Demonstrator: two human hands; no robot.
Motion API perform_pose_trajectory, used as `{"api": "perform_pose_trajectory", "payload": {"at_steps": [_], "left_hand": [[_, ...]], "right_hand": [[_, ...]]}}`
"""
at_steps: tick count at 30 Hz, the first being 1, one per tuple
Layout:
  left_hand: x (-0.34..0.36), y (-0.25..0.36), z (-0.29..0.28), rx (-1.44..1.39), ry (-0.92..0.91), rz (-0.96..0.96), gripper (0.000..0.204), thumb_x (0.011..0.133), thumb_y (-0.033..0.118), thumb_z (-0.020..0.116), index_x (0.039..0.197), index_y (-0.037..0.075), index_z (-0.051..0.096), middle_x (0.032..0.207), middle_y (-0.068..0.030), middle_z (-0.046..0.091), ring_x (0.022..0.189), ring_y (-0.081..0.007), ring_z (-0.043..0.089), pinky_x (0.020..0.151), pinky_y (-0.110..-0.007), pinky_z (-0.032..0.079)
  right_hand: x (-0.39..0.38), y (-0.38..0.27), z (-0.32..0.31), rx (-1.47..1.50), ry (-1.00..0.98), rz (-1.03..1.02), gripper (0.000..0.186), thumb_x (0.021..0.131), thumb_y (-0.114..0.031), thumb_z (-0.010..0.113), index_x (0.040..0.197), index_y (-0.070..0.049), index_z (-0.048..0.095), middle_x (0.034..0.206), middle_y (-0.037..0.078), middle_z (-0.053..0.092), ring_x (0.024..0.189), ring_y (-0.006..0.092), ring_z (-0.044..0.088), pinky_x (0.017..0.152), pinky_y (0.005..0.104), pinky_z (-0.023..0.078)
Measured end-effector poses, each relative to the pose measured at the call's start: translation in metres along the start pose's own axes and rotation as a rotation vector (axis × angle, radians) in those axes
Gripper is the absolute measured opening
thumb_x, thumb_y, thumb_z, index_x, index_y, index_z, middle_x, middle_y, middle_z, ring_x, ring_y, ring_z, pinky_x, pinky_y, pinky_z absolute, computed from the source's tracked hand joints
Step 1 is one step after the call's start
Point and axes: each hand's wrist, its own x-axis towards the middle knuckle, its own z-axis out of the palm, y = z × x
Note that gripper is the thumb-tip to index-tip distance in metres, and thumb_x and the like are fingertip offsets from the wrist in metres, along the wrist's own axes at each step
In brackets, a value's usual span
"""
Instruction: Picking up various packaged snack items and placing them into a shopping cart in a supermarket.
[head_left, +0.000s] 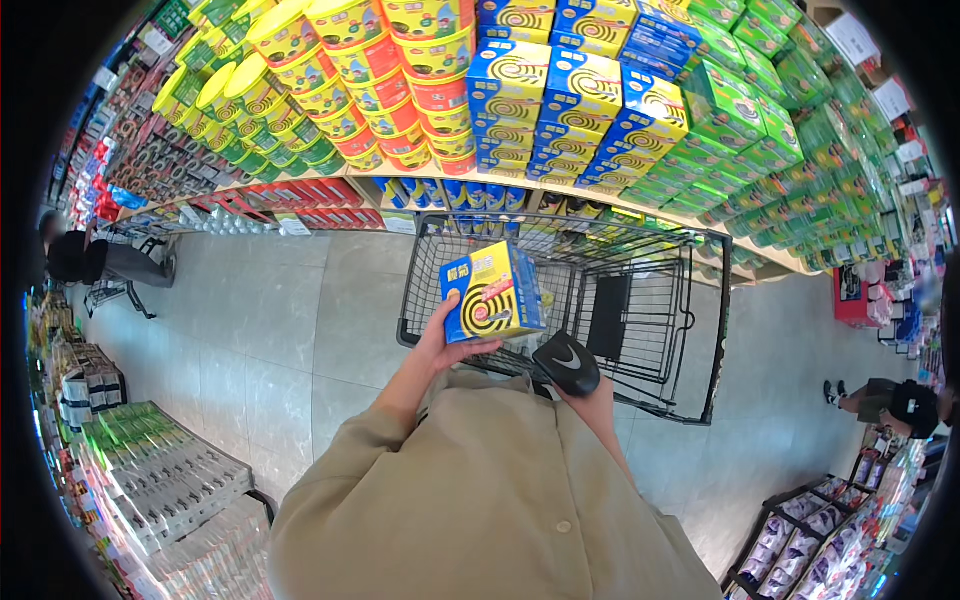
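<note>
My left hand point(441, 338) grips a blue and yellow box of mosquito coils point(488, 293), with a black spiral printed on its front. The thumb lies on the box's left side and the fingers reach beneath it. In my right hand point(592, 402) is a black handheld barcode scanner point(567, 364), its head just off the lower right corner of the box, apart from it. Most of the right hand's fingers are hidden under the scanner. Both hands are over the near side of a black wire shopping cart point(722, 330).
Ahead, a shelf bears stacked blue and yellow boxes point(505, 75), yellow and red tubs point(430, 45) and green boxes point(735, 120). Boxed goods point(170, 480) stand behind left, a rack of purple packs point(800, 530) behind right. One person point(110, 258) is far left, another point(895, 405) far right.
</note>
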Motion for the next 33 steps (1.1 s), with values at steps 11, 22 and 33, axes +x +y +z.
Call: {"api": "perform_pose_trajectory", "payload": {"at_steps": [11, 22, 33], "left_hand": [[0.034, 0.141, 0.073, 0.629, -0.04, 0.168, 0.054, 0.083, 0.031, 0.064, 0.125, 0.002, 0.048, 0.115, -0.0142, 0.061, 0.103, -0.0271, 0.062, 0.084, -0.046, 0.055], [0.093, 0.219, 0.215, 0.598, -0.081, 0.285, 0.055, 0.079, 0.043, 0.067, 0.117, 0.007, 0.052, 0.109, -0.0143, 0.056, 0.097, -0.0275, 0.056, 0.071, -0.045, 0.058], [0.147, 0.264, 0.252, 0.737, 0.105, 0.38, 0.053, 0.081, 0.049, 0.061, 0.12, 0.014, 0.054, 0.111, -0.0125, 0.058, 0.102, -0.0233, 0.056, 0.076, -0.043, 0.055]], "right_hand": [[-0.008, -0.022, 0.054, 0.028, 0.123, -0.016, 0.04, 0.068, -0.012, 0.079, 0.103, 0.0, 0.067, 0.087, 0.013, 0.071, 0.079, 0.0169, 0.068, 0.071, 0.0312, 0.053], [-0.006, -0.037, 0.053, 0.005, 0.189, 0.031, 0.042, 0.068, -0.015, 0.079, 0.104, 0.001, 0.065, 0.089, 0.017, 0.07, 0.086, 0.0264, 0.07, 0.073, 0.0337, 0.053], [-0.013, -0.04, 0.042, 0.029, 0.232, 0.085, 0.043, 0.068, -0.012, 0.078, 0.107, 0.001, 0.064, 0.094, 0.016, 0.07, 0.089, 0.0213, 0.069, 0.076, 0.0327, 0.053]]}}
